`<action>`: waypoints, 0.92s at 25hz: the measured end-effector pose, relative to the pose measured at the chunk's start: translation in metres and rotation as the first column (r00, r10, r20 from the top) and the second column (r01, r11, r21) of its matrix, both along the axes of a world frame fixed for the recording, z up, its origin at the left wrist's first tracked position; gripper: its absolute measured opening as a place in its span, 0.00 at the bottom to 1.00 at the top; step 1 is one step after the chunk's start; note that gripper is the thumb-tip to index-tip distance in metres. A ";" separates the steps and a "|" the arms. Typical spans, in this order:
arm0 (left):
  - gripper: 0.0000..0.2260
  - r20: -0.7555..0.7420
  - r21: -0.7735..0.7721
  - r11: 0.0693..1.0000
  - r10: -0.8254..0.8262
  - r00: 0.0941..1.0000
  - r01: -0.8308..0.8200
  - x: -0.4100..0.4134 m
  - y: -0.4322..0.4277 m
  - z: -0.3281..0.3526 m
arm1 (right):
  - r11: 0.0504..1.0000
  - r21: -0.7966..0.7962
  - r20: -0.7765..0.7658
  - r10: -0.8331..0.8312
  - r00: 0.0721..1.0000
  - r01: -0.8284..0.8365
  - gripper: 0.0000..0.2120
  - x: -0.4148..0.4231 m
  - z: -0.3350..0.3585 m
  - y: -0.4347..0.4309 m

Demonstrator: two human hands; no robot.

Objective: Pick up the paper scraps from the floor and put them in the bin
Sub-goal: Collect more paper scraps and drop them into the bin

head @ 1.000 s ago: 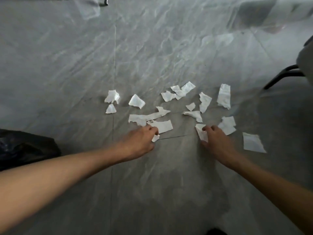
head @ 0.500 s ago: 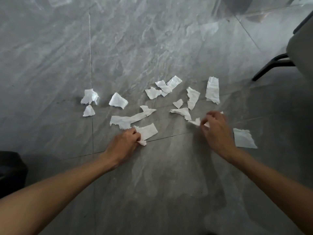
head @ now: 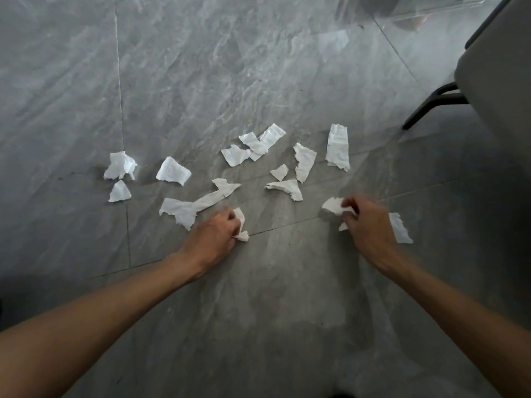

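Several white paper scraps lie scattered on the grey tiled floor, among them a long torn strip [head: 198, 205], a tall piece [head: 338, 147] and a crumpled one [head: 120, 165] at the far left. My left hand [head: 214, 237] is closed around a scrap [head: 240, 222] that sticks out past the fingers. My right hand [head: 370, 225] pinches a crumpled scrap [head: 333, 205] just above the floor. Another scrap [head: 400, 229] lies on the floor partly behind that hand. The bin is out of view.
A grey chair seat [head: 500, 64] with a black metal leg [head: 431, 103] stands at the right edge. A dark shape [head: 1, 308] shows at the left edge. Tile joints cross the floor under the scraps.
My left hand has gathered the flat scrap near it into its fist. My right hand has lifted its scrap and moved right. The view shifted, so the dark object at the left slid almost out.
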State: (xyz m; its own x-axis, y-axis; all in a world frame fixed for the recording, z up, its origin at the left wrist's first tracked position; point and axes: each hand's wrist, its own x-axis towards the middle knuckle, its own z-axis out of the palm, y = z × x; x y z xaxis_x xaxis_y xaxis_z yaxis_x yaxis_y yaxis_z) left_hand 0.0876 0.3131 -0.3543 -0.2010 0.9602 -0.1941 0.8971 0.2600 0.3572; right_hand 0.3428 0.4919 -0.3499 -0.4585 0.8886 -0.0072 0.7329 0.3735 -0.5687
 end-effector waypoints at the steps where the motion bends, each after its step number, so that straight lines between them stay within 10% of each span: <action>1: 0.03 0.025 0.006 1.000 0.011 1.000 -0.011 0.000 0.001 -0.001 | 0.995 -0.007 -0.007 -0.100 0.995 0.100 0.11 0.012 0.002 0.004; 8: 0.11 0.134 0.062 0.997 0.029 0.991 -0.038 0.016 0.002 0.005 | 0.910 -0.144 0.306 -0.334 0.891 0.390 0.17 0.045 -0.003 0.006; 16: 0.04 0.202 0.075 0.943 0.303 0.931 -0.323 -0.004 0.015 0.025 | 0.991 -0.135 0.151 0.026 0.988 -0.005 0.05 -0.004 0.013 -0.028; 23: 0.04 -0.113 -0.045 0.939 0.334 0.936 -0.341 -0.047 -0.007 0.017 | 0.973 -0.062 0.149 0.231 0.961 -0.225 0.10 -0.035 0.008 -0.051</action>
